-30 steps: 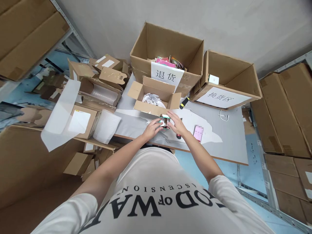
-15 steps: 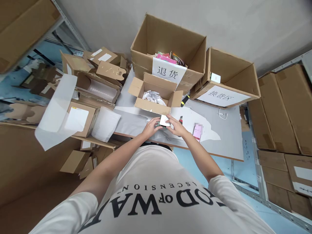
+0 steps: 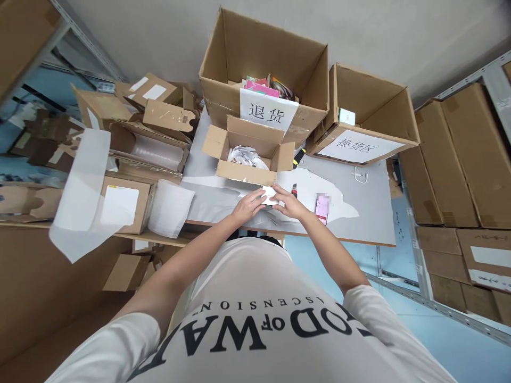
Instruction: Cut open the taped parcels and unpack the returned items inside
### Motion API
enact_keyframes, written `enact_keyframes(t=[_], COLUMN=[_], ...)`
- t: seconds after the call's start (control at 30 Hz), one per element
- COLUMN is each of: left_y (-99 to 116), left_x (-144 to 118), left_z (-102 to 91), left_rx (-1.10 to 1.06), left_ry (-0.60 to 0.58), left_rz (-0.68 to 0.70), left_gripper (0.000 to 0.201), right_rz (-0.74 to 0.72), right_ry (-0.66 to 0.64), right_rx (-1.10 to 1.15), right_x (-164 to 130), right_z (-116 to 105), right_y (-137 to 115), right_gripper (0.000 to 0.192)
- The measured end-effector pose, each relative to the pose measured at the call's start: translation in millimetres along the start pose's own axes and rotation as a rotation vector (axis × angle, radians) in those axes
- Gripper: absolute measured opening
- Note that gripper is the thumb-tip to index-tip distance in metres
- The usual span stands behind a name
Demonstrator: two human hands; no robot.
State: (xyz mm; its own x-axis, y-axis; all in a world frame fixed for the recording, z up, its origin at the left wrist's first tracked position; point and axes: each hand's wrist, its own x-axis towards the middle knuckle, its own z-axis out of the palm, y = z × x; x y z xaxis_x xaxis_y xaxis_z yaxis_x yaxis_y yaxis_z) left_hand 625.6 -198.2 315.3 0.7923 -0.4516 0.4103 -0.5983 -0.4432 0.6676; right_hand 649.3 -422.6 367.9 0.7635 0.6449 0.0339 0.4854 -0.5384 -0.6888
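Between my two hands, at the table's front edge, is a small white box (image 3: 270, 194) with faint print on top. My left hand (image 3: 248, 207) closes on its left side, the fingers lying over the top edge. From the right, my right hand (image 3: 289, 204) grips the same box with bent fingers. Something dark shows under the box, mostly hidden by the fingers. Just behind stands an open small carton (image 3: 246, 173) holding crumpled white paper (image 3: 245, 156). A red and black utility knife (image 3: 294, 190) lies right of my right hand.
A phone (image 3: 321, 209) lies on the grey table (image 3: 371, 226), and a yellow and black tool (image 3: 298, 158) lies behind. Two large labelled cartons, one left (image 3: 223, 101) and one right (image 3: 373, 117), line the wall. Opened boxes (image 3: 167, 114) and foam sheets (image 3: 170, 210) crowd the left.
My left fingers have moved up over the white box's top, covering the dark green part seen earlier at its left. The camera view has shifted a little.
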Motion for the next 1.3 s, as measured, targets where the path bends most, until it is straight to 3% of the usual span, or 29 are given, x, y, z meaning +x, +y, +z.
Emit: enact_keyframes(t=[0.33, 0.47, 0.57, 0.77, 0.93, 1.17, 1.3], left_y=[-2, -2, 1, 8, 5, 4, 6], left_x=[3, 2, 3, 16, 29, 40, 42], left_z=[-3.0, -1.6, -2.3, -7.4, -11.3, -14.9, -15.4], left_rx=[0.058, 0.027, 0.022, 0.028, -0.042, -0.085, -0.108], left_ry=[-0.11, -0.089, -0.064, -0.085, -0.171, -0.19, -0.177], left_rz=[0.049, 0.03, 0.007, -0.078, -0.126, -0.13, -0.141], left_gripper=[0.027, 0.028, 0.03, 0.051, 0.067, 0.054, 0.048], right_rz=[0.046, 0.088, 0.1, 0.192, 0.257, 0.3, 0.259], right_ry=[-0.014, -0.034, -0.042, 0.237, 0.329, 0.474, 0.395], right_rx=[-0.156, -0.251, -0.177, 0.011, 0.084, -0.03, -0.119], right_x=[-37, -38, -36, -33, -31, -40, -48], right_z=[23, 19, 13, 17, 22, 32, 40], right_y=[9, 5, -2, -6, -9, -20, -23], right_gripper=[0.051, 0.054, 0.057, 0.053, 0.052, 0.028, 0.028])
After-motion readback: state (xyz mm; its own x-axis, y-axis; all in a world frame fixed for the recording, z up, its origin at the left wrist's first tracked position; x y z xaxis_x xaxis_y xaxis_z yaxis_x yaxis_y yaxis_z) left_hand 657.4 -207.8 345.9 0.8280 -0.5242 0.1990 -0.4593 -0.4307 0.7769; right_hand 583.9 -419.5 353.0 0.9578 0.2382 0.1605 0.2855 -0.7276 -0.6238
